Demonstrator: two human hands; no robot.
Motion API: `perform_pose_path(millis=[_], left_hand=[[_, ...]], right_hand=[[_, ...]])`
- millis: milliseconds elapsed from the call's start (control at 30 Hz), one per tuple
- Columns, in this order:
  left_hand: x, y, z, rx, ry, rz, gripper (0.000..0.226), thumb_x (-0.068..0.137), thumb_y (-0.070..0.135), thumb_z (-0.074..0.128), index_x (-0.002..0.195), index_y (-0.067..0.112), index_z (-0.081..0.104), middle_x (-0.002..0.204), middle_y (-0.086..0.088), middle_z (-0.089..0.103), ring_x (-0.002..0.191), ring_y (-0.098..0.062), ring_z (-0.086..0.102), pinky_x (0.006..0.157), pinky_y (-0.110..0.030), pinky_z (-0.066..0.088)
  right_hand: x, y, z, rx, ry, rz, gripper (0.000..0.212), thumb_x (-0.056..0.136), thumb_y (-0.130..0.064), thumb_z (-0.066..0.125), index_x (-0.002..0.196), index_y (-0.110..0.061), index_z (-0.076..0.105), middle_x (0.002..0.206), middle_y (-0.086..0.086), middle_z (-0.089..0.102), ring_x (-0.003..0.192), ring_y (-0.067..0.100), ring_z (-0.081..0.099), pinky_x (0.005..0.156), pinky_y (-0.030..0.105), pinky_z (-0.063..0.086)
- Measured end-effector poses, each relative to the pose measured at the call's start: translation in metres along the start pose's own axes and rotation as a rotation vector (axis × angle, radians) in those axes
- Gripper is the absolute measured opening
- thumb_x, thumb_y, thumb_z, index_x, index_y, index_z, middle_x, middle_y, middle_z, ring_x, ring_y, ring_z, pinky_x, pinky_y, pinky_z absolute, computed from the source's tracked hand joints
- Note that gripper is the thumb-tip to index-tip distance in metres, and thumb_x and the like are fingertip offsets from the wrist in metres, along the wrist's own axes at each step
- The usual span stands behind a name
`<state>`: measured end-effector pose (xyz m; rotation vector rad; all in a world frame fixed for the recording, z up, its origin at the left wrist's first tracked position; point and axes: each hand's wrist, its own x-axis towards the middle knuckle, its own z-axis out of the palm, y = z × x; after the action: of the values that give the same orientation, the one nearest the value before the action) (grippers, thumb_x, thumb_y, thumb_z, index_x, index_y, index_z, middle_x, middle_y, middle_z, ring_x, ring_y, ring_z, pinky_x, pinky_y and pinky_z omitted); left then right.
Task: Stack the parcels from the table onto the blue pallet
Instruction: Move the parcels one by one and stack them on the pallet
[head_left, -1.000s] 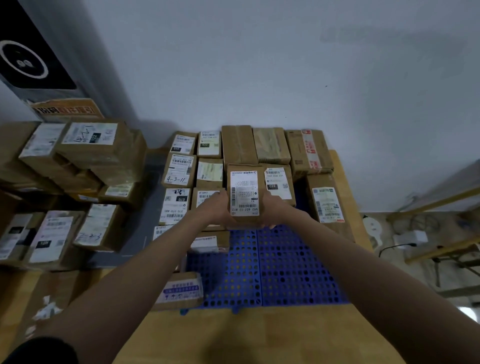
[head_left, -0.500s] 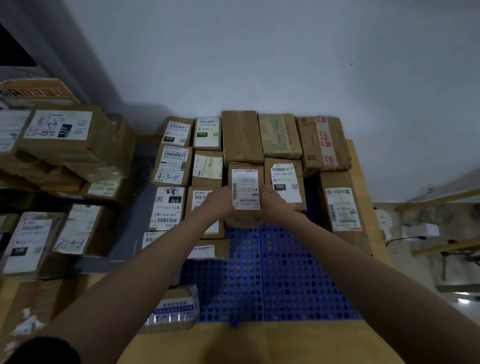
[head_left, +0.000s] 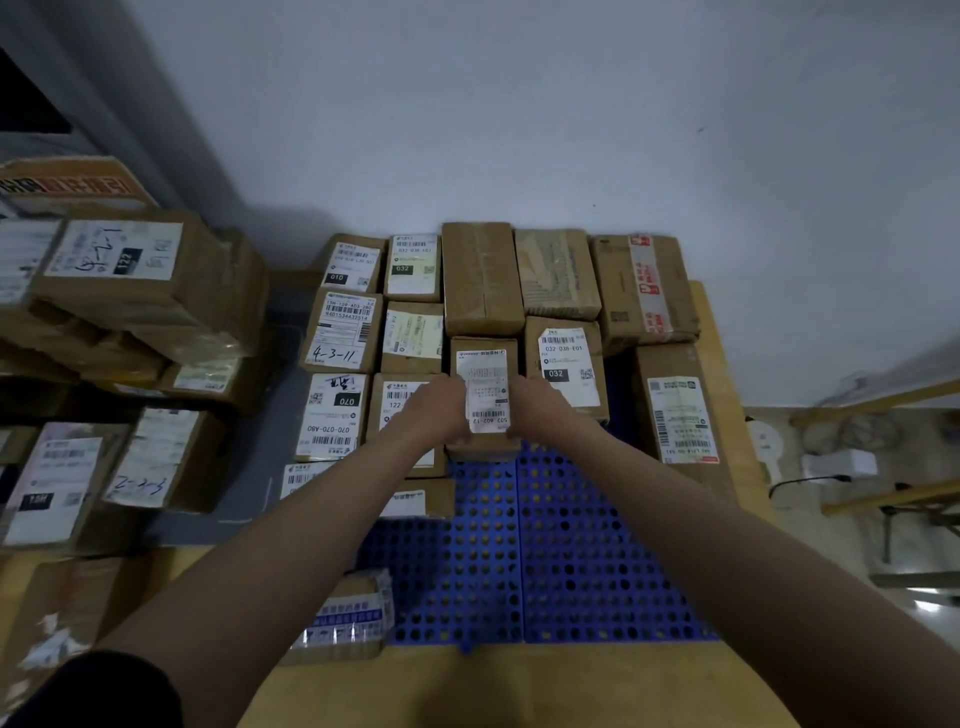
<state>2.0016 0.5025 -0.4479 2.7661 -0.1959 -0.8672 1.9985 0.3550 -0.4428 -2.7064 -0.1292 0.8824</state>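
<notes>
The blue pallet (head_left: 545, 571) lies on the wooden desk (head_left: 519, 691), its perforated top bare along the near side and filled with brown parcels toward the wall. A small parcel (head_left: 484, 400) with a white shipping label on top is held between both hands: the left hand (head_left: 435, 410) grips its left side and the right hand (head_left: 535, 410) grips its right side, fingers curled round the edges. This parcel sits at the near end of the middle of the stack, right where the covered part of the pallet meets the bare part; whether its base touches the pallet is hard to tell.

Behind it, against the wall, runs a row of five parcels, two labelled ones to the left, then a plain box (head_left: 482, 278), a taped box (head_left: 557, 273) and a box with red-printed tape (head_left: 644, 286). Just right of the held parcel stands a box marked 032 (head_left: 566, 366), and farther right a long box (head_left: 680, 410) at the pallet's right edge. Left of the held parcel is a box hand-marked 4-3-11 (head_left: 343, 332) and one marked 070 (head_left: 332, 415). At the pallet's near left corner lies a packet with a blue-printed label (head_left: 348, 621).

Well left of the pallet, more parcels (head_left: 135, 270) are heaped in a loose pile.
</notes>
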Motion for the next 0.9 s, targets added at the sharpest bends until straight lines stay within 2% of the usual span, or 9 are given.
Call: perform_pose_path(millis=[167,233,300,400,500,667,733,833,900], left_hand=[[-0.035,0.000,-0.022,0.063,-0.038,0.032,0.052,0.079,0.018,0.075,0.126,0.015,0.055,0.122,-0.004,0.060,0.105,-0.024,0.060,0.081,-0.038,0.055],[-0.050,0.000,-0.028,0.092,-0.047,0.013,0.052,0.082,0.012,0.073,0.131,0.013,0.053,0.127,-0.008,0.059,0.108,-0.026,0.060,0.085,-0.038,0.055],[-0.066,0.001,-0.034,0.114,-0.057,-0.001,0.058,0.084,0.009,0.072,0.138,0.013,0.048,0.134,-0.009,0.055,0.116,-0.028,0.056,0.091,-0.039,0.052],[-0.097,0.001,-0.037,0.140,-0.051,-0.018,0.068,0.086,0.014,0.072,0.146,0.015,0.039,0.146,-0.007,0.044,0.129,-0.027,0.047,0.097,-0.037,0.047],[-0.125,-0.002,-0.034,0.181,-0.052,-0.051,0.065,0.088,0.022,0.072,0.144,0.014,0.042,0.144,-0.006,0.045,0.128,-0.025,0.048,0.095,-0.036,0.048],[-0.183,-0.006,-0.027,0.176,-0.017,-0.112,0.066,0.088,0.024,0.072,0.146,0.016,0.041,0.146,-0.005,0.044,0.129,-0.027,0.047,0.098,-0.039,0.047],[-0.206,-0.009,-0.020,0.165,-0.010,-0.137,0.065,0.086,0.024,0.073,0.144,0.015,0.044,0.143,-0.005,0.047,0.125,-0.027,0.050,0.092,-0.036,0.049],[-0.239,-0.014,-0.010,0.162,0.005,-0.184,0.061,0.083,0.029,0.077,0.136,0.015,0.051,0.131,-0.006,0.056,0.113,-0.025,0.058,0.077,-0.034,0.051],[-0.262,-0.017,-0.003,0.145,0.004,-0.219,0.056,0.083,0.028,0.076,0.133,0.013,0.055,0.129,-0.007,0.058,0.112,-0.025,0.059,0.078,-0.036,0.051]], right_hand=[[-0.036,-0.006,-0.025,-0.008,-0.084,0.007,0.048,0.085,-0.007,0.072,0.129,-0.007,0.052,0.124,0.013,0.055,0.095,0.031,0.066,0.073,0.042,0.062],[-0.051,-0.009,-0.030,-0.038,-0.098,0.015,0.048,0.087,-0.010,0.071,0.130,-0.007,0.051,0.127,0.014,0.053,0.093,0.031,0.067,0.073,0.044,0.062],[-0.067,-0.014,-0.034,-0.082,-0.084,-0.011,0.050,0.088,-0.016,0.070,0.133,-0.006,0.049,0.128,0.015,0.053,0.096,0.029,0.065,0.080,0.044,0.060],[-0.093,-0.022,-0.038,-0.123,-0.075,-0.038,0.051,0.089,-0.021,0.069,0.133,-0.005,0.050,0.127,0.014,0.054,0.099,0.028,0.062,0.085,0.042,0.058],[-0.117,-0.031,-0.039,-0.172,-0.090,-0.060,0.051,0.089,-0.023,0.069,0.133,-0.004,0.051,0.128,0.016,0.054,0.099,0.028,0.061,0.086,0.042,0.058],[-0.157,-0.047,-0.033,-0.244,-0.100,-0.153,0.048,0.093,-0.021,0.065,0.135,-0.004,0.049,0.134,0.016,0.052,0.100,0.030,0.062,0.081,0.037,0.056],[-0.172,-0.054,-0.029,-0.258,-0.107,-0.185,0.050,0.092,-0.021,0.066,0.136,-0.004,0.049,0.131,0.016,0.054,0.099,0.029,0.062,0.083,0.040,0.058],[-0.193,-0.068,-0.020,-0.318,-0.131,-0.235,0.051,0.090,-0.024,0.068,0.134,-0.005,0.051,0.119,0.015,0.060,0.082,0.025,0.062,0.076,0.040,0.058],[-0.207,-0.081,-0.014,-0.370,-0.134,-0.273,0.047,0.090,-0.025,0.068,0.129,0.000,0.056,0.117,0.015,0.063,0.064,0.020,0.055,0.061,0.034,0.052]])
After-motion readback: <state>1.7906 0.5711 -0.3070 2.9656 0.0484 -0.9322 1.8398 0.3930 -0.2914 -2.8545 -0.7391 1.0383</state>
